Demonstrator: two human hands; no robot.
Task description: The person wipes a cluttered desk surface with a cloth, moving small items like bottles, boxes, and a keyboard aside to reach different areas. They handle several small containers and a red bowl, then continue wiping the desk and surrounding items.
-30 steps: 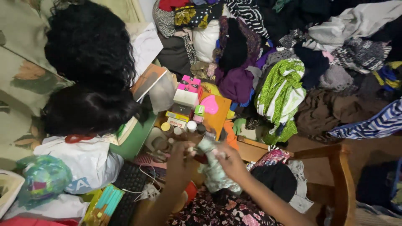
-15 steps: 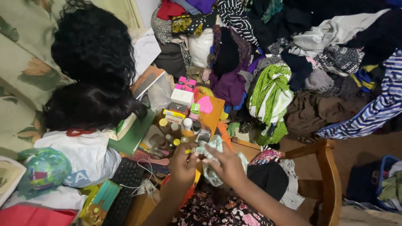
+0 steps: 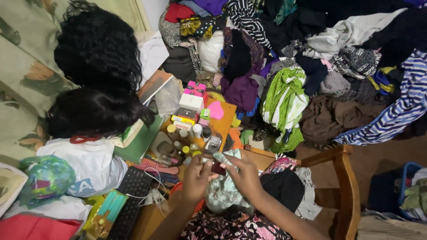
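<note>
My left hand (image 3: 195, 178) and my right hand (image 3: 242, 174) meet over the near edge of a cluttered wooden table (image 3: 224, 122). Between their fingertips I hold a small dark object (image 3: 218, 168). A pale green patterned cloth (image 3: 222, 191) is bunched under my right hand and drapes down toward my lap. Just beyond my fingers stand several small bottles and jars (image 3: 187, 142) and a small silver object (image 3: 213, 143).
Pink and white boxes (image 3: 192, 98) and a pink heart-shaped item (image 3: 216, 110) sit further back. Two black wigs (image 3: 95, 66) lie at left over books. A black keyboard (image 3: 131, 195), white bag (image 3: 89, 164), heaped clothes (image 3: 284, 93) and wooden chair (image 3: 342, 178) surround me.
The view has tilted so the table and clothes sit lower in frame. My hands have drawn closer together around the small dark object, with the cloth still under my right hand.
</note>
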